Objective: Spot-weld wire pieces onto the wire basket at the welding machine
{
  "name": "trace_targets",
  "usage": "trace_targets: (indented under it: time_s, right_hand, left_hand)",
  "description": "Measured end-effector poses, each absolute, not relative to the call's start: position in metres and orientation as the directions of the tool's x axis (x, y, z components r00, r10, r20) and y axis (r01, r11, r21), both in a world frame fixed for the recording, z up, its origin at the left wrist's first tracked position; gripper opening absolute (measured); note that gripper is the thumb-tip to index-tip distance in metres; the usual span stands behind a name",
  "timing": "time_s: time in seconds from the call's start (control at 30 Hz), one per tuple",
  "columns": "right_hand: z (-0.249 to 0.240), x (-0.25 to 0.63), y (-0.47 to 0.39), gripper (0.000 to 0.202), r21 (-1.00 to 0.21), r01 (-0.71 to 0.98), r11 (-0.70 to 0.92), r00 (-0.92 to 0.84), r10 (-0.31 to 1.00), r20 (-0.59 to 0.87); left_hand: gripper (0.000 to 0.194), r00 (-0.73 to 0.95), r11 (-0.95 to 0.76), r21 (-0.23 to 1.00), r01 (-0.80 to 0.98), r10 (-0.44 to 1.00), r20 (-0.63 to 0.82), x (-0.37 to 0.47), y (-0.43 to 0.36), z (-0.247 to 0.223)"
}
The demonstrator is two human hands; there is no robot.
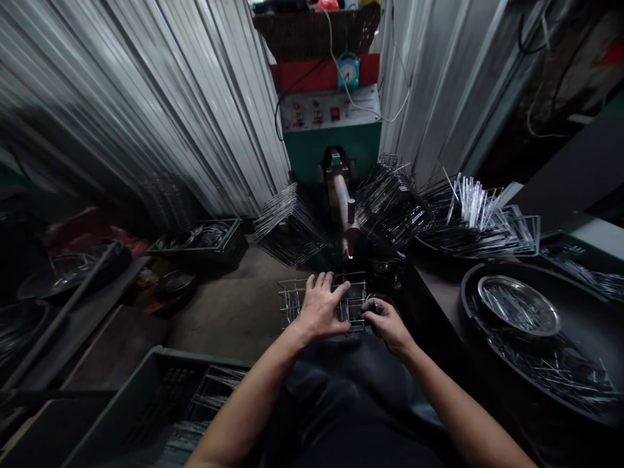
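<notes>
A wire rack (291, 300) made of thin metal rods lies level above my lap, just below the electrode tip of a spot welder (345, 208). My left hand (322, 305) grips it from above, fingers over the far edge and thumb toward the near edge. At the rack's right end is my right hand (385, 320), its thumb and fingers pinched together. Whether those fingers hold the rack's end or a small piece is too dark to make out.
Wire frames (291, 227) hang left of the welder, with more wire frames (394, 208) to its right. On the right, a black tub (465, 286) holds loose rods and a steel bowl (553, 318). A green crate (156, 364) with wire parts stands at lower left.
</notes>
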State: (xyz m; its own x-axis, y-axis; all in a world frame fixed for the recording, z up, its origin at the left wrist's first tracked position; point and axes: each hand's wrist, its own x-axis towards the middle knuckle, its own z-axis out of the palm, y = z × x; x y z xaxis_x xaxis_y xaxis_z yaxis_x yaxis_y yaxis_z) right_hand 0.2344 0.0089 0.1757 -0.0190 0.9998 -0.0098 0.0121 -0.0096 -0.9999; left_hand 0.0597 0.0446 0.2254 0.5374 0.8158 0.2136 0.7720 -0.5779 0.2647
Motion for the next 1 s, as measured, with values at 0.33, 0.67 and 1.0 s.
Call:
trace_targets:
  time_s: [0.33, 0.67, 1.0]
  right_hand:
    - [0.175, 0.258, 0.025, 0.036, -0.902, 0.221, 0.371, -0.441, 0.863, 0.247]
    - [0.153, 0.239, 0.038, 0.026, -0.704, 0.389, 0.595, -0.293, 0.804, 0.518]
    - [0.149, 0.231, 0.042, 0.016, -0.705, 0.438, 0.558, -0.274, 0.830, 0.486]
  left_hand:
    - [0.087, 0.518, -0.536, 0.219, 0.816, 0.844, 0.135, 0.050, 0.065, 0.224]
    - [0.088, 0.539, -0.537, 0.163, 0.828, 0.842, 0.038, 0.043, 0.078, 0.224]
    - [0.091, 0.597, -0.595, 0.131, 0.793, 0.802, 0.032, 0.031, 0.094, 0.218]
